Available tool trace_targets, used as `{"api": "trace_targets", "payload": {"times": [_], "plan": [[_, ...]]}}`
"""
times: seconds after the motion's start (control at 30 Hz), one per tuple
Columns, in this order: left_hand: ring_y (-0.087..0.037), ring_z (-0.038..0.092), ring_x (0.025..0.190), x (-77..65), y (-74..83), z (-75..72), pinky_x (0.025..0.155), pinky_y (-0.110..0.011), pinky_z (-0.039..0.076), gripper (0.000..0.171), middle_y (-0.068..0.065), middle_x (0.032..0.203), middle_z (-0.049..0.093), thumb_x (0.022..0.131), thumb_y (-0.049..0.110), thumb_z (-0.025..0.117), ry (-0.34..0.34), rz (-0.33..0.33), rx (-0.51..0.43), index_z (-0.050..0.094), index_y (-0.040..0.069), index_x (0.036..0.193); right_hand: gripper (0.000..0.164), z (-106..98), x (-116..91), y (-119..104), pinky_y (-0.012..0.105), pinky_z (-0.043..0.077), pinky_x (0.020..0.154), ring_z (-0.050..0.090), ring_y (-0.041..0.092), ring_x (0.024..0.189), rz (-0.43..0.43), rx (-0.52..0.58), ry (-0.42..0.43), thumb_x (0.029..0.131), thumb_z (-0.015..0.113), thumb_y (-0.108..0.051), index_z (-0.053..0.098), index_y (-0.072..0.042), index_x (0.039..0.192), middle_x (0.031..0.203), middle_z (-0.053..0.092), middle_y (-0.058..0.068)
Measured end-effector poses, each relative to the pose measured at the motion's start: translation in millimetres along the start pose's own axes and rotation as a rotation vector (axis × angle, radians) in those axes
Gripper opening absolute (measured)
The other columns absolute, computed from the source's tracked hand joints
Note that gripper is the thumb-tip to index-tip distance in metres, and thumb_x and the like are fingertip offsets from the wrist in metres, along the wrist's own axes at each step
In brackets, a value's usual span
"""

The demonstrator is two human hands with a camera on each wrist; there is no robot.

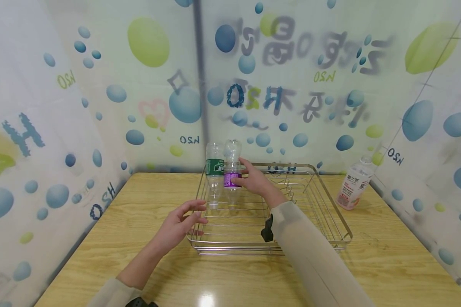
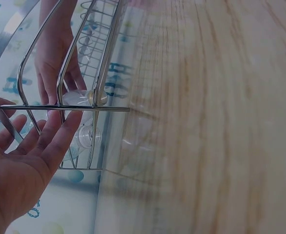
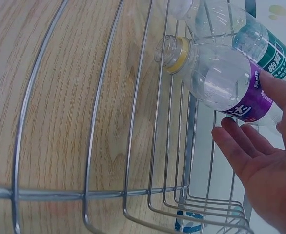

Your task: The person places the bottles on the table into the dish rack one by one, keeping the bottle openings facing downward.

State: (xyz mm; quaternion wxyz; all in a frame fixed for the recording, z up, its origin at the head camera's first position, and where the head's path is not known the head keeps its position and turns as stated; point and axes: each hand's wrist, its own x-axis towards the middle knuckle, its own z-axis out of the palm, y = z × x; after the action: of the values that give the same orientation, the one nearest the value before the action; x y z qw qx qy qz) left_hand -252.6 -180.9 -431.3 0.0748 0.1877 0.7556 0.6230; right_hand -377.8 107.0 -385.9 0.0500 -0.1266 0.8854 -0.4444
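Note:
Two clear plastic bottles stand neck-down side by side in the left part of a wire dish rack (image 1: 230,243). One, the green-labelled bottle (image 1: 215,167), is at the left; the purple-labelled Fanta bottle (image 1: 232,180) is beside it, a yellow ring on its neck. My right hand (image 1: 256,178) is at the Fanta bottle's right side, thumb at the purple label; in the right wrist view its fingers (image 3: 235,146) spread loosely below the bottle. At the rack's left side my left hand (image 1: 178,224) has loosely extended fingers, close against the wires (image 2: 65,63).
A capped-less-looking clear bottle with a pink and white label (image 1: 354,183) stands on the wooden table (image 1: 150,192) right of the rack. Patterned curtains (image 1: 157,106) enclose the table behind and at both sides.

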Motion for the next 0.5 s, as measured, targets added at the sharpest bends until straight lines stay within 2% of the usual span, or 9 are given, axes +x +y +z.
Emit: {"api": "trace_targets", "payload": {"times": [0.23,0.5], "plan": [[-0.038,0.073,0.123,-0.4,0.5,0.0,0.088,-0.044,0.07,0.047,-0.033,0.158,0.049,0.117,0.019,0.052,-0.005,-0.001,-0.002,0.047,0.004,0.162,0.09,-1.7,-0.2,-1.0,0.063,0.045,0.125,0.056,0.045,0.148,0.003,-0.003,0.009,0.108,0.071,-0.038,0.015,-0.026,0.178,0.17,0.045,0.023],[-0.041,0.072,0.123,-0.7,1.4,0.0,0.088,-0.042,0.07,0.048,-0.033,0.157,0.049,0.117,0.022,0.054,-0.002,-0.003,-0.001,0.048,0.004,0.161,0.088,-4.5,1.5,-1.4,0.061,0.045,0.126,0.054,0.044,0.15,0.0,0.002,0.045,0.108,0.072,-0.036,0.019,-0.023,0.177,0.171,0.045,0.022]]}}
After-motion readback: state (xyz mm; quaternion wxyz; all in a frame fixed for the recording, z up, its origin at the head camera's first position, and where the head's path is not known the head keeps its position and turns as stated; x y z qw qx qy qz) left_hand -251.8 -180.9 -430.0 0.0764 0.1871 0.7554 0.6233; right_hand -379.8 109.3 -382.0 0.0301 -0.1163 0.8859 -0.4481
